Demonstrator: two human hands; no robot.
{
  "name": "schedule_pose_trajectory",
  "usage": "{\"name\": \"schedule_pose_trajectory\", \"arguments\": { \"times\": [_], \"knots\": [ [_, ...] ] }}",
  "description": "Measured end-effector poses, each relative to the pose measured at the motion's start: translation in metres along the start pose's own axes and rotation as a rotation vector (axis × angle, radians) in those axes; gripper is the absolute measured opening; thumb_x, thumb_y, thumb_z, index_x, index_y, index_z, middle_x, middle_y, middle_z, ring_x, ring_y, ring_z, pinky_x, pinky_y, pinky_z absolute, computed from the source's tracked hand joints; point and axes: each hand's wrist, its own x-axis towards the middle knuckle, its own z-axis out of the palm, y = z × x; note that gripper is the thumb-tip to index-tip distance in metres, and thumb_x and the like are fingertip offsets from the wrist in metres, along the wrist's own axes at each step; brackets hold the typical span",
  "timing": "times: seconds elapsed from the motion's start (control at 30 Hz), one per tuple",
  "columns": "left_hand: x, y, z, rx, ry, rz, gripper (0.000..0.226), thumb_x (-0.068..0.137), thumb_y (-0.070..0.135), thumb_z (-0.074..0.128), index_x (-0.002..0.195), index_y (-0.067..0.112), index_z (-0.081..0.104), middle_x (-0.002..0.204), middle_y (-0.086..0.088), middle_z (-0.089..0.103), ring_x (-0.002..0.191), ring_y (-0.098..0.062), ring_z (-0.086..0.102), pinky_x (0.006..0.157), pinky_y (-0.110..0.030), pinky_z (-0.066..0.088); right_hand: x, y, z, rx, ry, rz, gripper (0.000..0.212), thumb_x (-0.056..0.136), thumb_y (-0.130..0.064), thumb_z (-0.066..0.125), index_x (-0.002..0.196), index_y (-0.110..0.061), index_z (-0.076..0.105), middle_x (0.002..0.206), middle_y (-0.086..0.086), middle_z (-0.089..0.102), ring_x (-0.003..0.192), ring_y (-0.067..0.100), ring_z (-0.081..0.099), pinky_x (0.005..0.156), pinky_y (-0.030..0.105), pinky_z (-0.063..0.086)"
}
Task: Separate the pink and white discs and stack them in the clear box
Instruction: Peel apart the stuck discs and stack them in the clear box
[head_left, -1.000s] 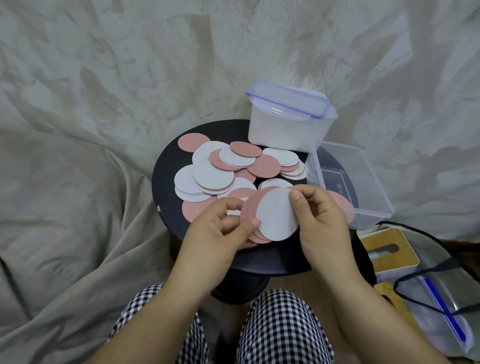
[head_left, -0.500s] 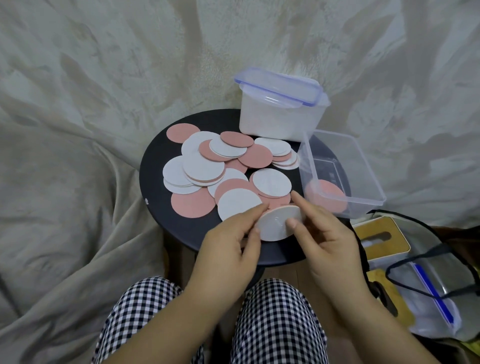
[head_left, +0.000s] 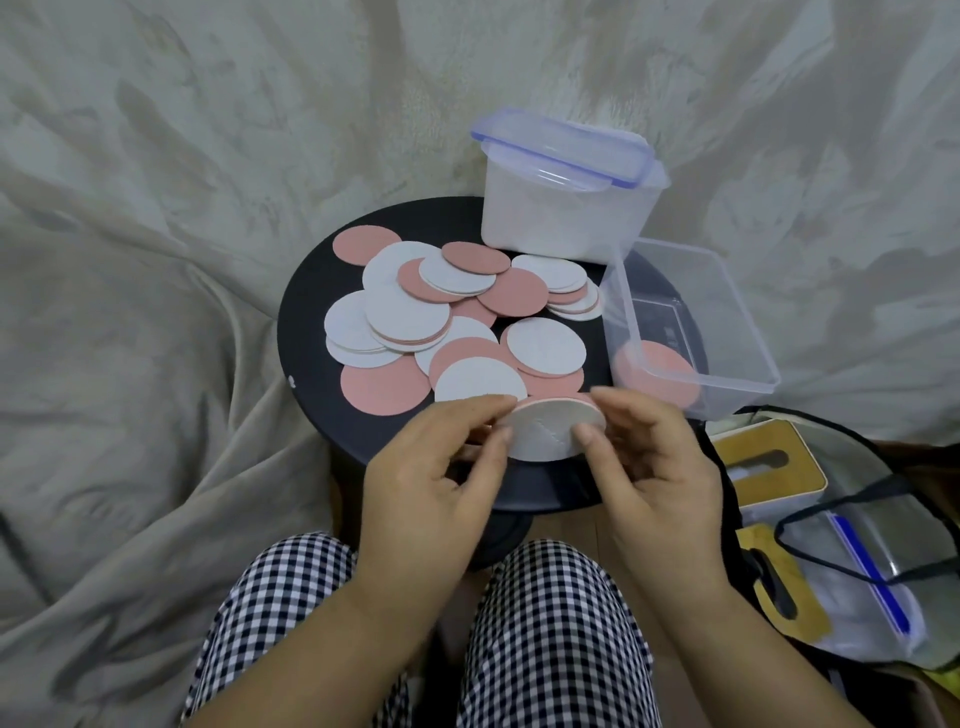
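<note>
While most of the job was unfinished, both hands were on one held disc (head_left: 550, 431) just above the near edge of the round black bench (head_left: 311, 332). The left hand (head_left: 431, 483) pinched its left edge with thumb and fingertips. The right hand (head_left: 654, 467) gripped the right side, thumb on the white face and fingers behind. The white face pointed at the camera, with a pink strip along the top rim, so I'd judge it was a pink and a white layer about to be peeled apart. I couldn't see any gap between the layers. The clear box (head_left: 727, 400) sat open on the bench's right side, partly overhanging the rim. It held a pink disc (head_left: 654, 371) in its near-left corner. I couldn't tell whether that was one disc or a short stack, and no white showed in there. The pile of discs (head_left: 447, 322) lay loose and overlapping across the bench, pink and white mixed, several apparently in two-layer pairs. A lidded tub (head_left: 566, 208) stood at the back, just behind the box. My estimate was an early stage: a pink stack started, no white stack visible, and nearly the whole pile left to split and load.
</note>
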Motion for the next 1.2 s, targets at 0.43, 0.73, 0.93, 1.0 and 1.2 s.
{"name": "schedule_pose_trajectory", "arguments": {
  "times": [0.43, 0.73, 0.93, 1.0, 1.2],
  "knots": [
    [-0.001, -0.001, 0.002, 0.001, 0.056, 0.051, 0.023, 0.077, 0.004, 0.068, 0.098, 0.014, 0.069, 0.094, 0.012, 0.065, 0.089, 0.002, 0.063, 0.080, -0.009, 0.046, 0.001, 0.003, -0.001, -0.030, 0.056, -0.112, 0.024, 0.084, -0.016, 0.059, 0.107, -0.024, 0.062, 0.104, -0.018, 0.060, 0.098, -0.004, 0.059, 0.084, 0.010, 0.046],
    [-0.003, -0.007, 0.004, -0.003, 0.051, 0.055, 0.024, 0.078, 0.006, 0.068, 0.099, 0.017, 0.066, 0.093, 0.011, 0.065, 0.086, 0.000, 0.063, 0.074, -0.010, 0.049, 0.001, 0.007, -0.005, -0.091, -0.012, -0.106, 0.027, 0.086, -0.011, 0.061, 0.112, -0.017, 0.061, 0.104, -0.011, 0.062, 0.100, -0.003, 0.058, 0.084, 0.010, 0.045],
    [0.020, 0.012, 0.017, -0.052, -0.050, -0.047, 0.018, 0.083, 0.029, 0.061, 0.100, 0.029, 0.063, 0.096, 0.018, 0.063, 0.086, 0.000, 0.060, 0.067, -0.006, 0.046, 0.031, -0.005, -0.044, 0.079, -0.072, 0.149, 0.032, 0.082, -0.017, 0.066, 0.103, -0.041, 0.067, 0.099, -0.019, 0.069, 0.094, 0.000, 0.064, 0.079, 0.013, 0.050],
    [0.033, 0.017, 0.030, -0.044, -0.146, -0.060, 0.019, 0.080, 0.033, 0.065, 0.099, 0.033, 0.061, 0.099, 0.021, 0.060, 0.092, 0.002, 0.057, 0.068, -0.006, 0.045, 0.050, -0.006, -0.066, 0.153, -0.062, 0.227, 0.036, 0.082, -0.008, 0.062, 0.099, -0.040, 0.069, 0.092, -0.020, 0.071, 0.087, -0.001, 0.065, 0.073, 0.014, 0.052],
    [0.065, 0.013, 0.075, 0.089, -0.367, 0.184, 0.027, 0.076, 0.038, 0.064, 0.100, 0.027, 0.060, 0.103, 0.017, 0.052, 0.097, 0.001, 0.050, 0.073, -0.021, 0.050, 0.119, 0.002, -0.123, 0.145, -0.094, 0.342, 0.030, 0.085, 0.006, 0.055, 0.105, -0.016, 0.064, 0.085, -0.007, 0.069, 0.072, -0.001, 0.065, 0.059, 0.013, 0.053]
  ]
}}
